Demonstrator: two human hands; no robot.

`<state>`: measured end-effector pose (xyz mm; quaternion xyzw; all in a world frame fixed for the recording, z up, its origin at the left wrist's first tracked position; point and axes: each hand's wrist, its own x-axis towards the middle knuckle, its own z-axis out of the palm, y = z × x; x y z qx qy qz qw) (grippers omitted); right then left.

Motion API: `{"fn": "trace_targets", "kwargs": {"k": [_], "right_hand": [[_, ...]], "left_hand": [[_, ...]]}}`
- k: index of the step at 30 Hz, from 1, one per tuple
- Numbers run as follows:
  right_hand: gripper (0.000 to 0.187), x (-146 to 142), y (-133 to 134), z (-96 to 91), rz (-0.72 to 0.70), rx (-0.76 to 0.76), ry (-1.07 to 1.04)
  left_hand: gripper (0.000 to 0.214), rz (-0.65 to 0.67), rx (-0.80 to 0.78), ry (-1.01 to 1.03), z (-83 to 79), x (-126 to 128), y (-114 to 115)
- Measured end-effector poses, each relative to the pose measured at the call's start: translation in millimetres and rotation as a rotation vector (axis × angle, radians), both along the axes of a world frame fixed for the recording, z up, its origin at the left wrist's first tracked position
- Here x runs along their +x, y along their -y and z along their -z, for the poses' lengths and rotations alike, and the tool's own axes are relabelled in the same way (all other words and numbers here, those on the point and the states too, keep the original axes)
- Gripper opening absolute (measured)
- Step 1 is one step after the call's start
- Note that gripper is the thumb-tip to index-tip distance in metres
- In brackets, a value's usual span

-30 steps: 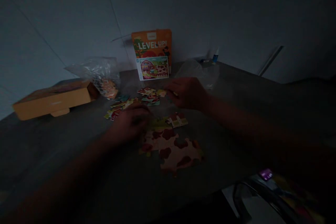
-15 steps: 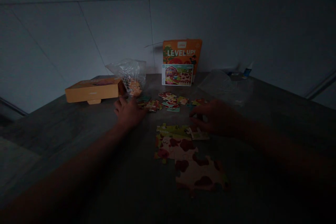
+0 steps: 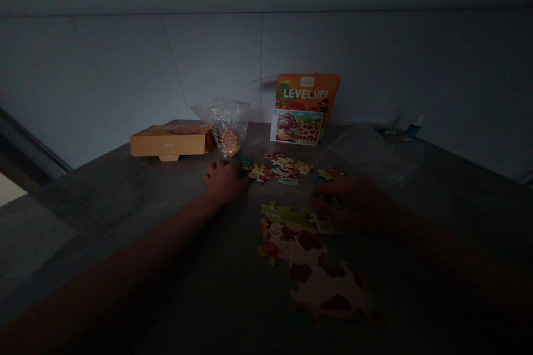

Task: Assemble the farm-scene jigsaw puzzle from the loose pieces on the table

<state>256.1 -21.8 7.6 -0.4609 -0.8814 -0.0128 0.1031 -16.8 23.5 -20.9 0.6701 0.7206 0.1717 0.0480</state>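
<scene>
My left hand (image 3: 226,180) rests on the table, fingers loosely spread, beside loose puzzle pieces (image 3: 260,172). Its thumb side is close to the nearest pieces, and I see nothing held in it. My right hand (image 3: 353,199) hovers with thumb and fingertips apart, just right of the joined part of a jigsaw puzzle (image 3: 328,283) showing a spotted cow and green grass. Below that hand lies a puzzle piece (image 3: 328,226), partly covered by it. A pile of pieces (image 3: 285,166) lies between the hands, farther back. Darkness blurs the finger details.
An orange box (image 3: 170,141) lies at the back left, next to a clear plastic bag (image 3: 229,122) with orange pieces inside. Behind the pile, a farm picture card (image 3: 296,126) leans on an orange "LEVEL UP!" box (image 3: 308,91). Crumpled clear plastic (image 3: 370,150) is at the right.
The camera view has swung left, so everything appears farther right and slightly lower. Against the table, both hands have hardly moved.
</scene>
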Motion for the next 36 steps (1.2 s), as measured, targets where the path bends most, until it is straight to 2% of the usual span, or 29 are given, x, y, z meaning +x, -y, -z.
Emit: {"fn": "trace_targets", "kwargs": {"k": [3,6,10,14,17,21,29,33,36], "right_hand": [[0.019,-3,2,-0.3,-0.023,-0.037,-0.013],[0.019,-5,3,0.2,-0.036,-0.047,-0.017],[0.017,-5,2,2.5,-0.048,-0.048,-0.015],[0.016,-10,6,2.8,-0.045,-0.038,-0.012],[0.017,-14,8,2.7,-0.047,-0.044,-0.012],[0.018,-15,8,4.8,-0.053,-0.064,-0.043],[0.018,-12,9,5.0,-0.063,-0.026,-0.068],[0.019,-13,9,7.4,-0.055,-0.014,-0.136],[0.034,-15,9,9.0,-0.019,-0.015,-0.199]], "left_hand": [[0.031,-0.016,0.017,0.001,1.7,1,0],[0.031,0.023,0.071,0.041,3.1,1,0],[0.040,0.218,0.180,0.104,4.2,2,-4],[0.061,0.377,0.156,0.073,7.2,5,-6],[0.055,0.410,0.137,0.007,10.0,7,-6],[0.055,0.407,0.129,0.019,10.2,7,-6],[0.063,0.380,0.053,0.070,-2.2,9,4],[0.061,0.471,0.040,0.204,-2.9,14,11],[0.062,0.568,0.078,0.300,-4.3,20,19]]}}
